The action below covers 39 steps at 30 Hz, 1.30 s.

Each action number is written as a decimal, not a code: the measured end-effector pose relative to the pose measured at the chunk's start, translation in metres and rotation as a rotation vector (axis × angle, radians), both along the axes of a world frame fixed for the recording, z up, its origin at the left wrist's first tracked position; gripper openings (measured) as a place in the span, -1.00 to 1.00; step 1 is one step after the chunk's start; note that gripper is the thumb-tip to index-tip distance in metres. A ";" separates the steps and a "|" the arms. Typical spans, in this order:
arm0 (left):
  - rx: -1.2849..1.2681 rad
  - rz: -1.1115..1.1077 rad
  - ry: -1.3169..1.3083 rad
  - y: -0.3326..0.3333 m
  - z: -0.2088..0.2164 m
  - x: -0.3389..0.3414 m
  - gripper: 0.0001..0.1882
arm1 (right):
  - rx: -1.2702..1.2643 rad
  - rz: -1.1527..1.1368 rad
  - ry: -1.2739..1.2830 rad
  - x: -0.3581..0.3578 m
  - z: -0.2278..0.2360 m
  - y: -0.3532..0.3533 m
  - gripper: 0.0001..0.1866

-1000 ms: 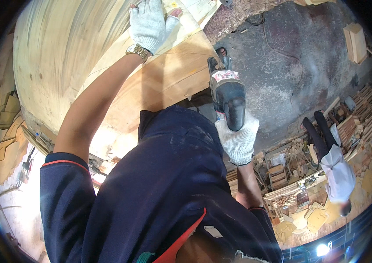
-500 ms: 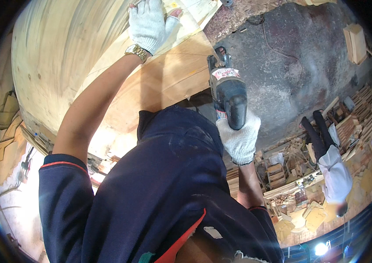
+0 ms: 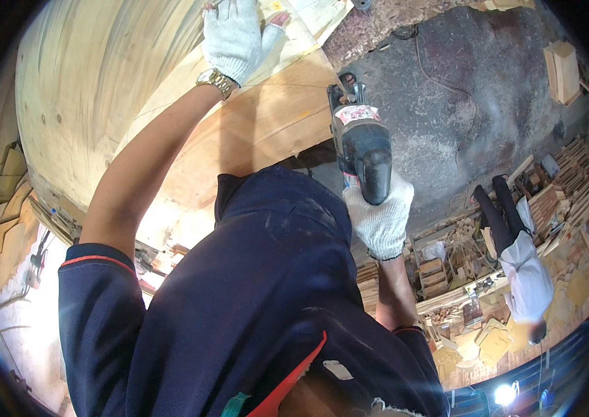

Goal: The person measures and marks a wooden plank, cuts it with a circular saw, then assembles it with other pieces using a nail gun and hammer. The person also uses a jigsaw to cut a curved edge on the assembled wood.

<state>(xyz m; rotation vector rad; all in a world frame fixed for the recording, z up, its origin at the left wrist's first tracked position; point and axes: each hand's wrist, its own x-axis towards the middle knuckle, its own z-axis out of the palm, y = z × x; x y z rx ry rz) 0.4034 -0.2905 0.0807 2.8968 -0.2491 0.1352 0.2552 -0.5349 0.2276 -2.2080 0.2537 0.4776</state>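
Note:
My left hand (image 3: 232, 42), in a white knit glove with the fingertips bare, lies flat with the thumb spread. It rests on a pale, thin wooden sheet (image 3: 284, 104) over a larger plywood board (image 3: 93, 83). The upper edge of the view cuts off some fingertips. In a matching glove, my right hand (image 3: 386, 219) is wrapped round the rear handle of a black and grey jigsaw (image 3: 365, 139). The jigsaw's front end sits at the right edge of the wooden sheet. Its blade cannot be made out.
Grey concrete floor (image 3: 433, 125) lies right of the board, with a thin cable (image 3: 425, 66) across it. A wooden block (image 3: 562, 71) stands at the far right. Stacked offcuts (image 3: 440, 274) and a person in a white top (image 3: 527, 267) are at the lower right.
Both hands and the jigsaw stay almost where they were. The view has shifted very slightly, and the person at the right appears a little farther left.

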 end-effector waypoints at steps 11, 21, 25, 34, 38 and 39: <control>-0.057 0.010 0.056 0.000 0.004 0.002 -0.27 | 0.022 0.060 0.001 0.004 -0.001 -0.003 -0.85; -0.090 0.033 0.124 0.004 -0.003 0.004 -0.29 | 0.094 0.006 0.079 0.016 -0.005 -0.007 -0.76; -0.043 0.038 0.166 0.009 -0.023 0.007 -0.22 | 0.114 -0.163 0.087 -0.001 -0.011 -0.016 -0.77; 0.083 -0.304 0.135 -0.035 -0.046 -0.030 -0.14 | 0.019 -0.485 0.145 -0.099 0.010 -0.067 -0.82; -0.001 -0.572 0.079 -0.052 -0.049 -0.049 -0.21 | -0.024 -0.516 0.174 -0.130 0.010 -0.070 -0.81; -0.025 -0.564 0.035 -0.053 -0.050 -0.051 -0.22 | -0.005 -0.539 0.184 -0.137 0.010 -0.069 -0.81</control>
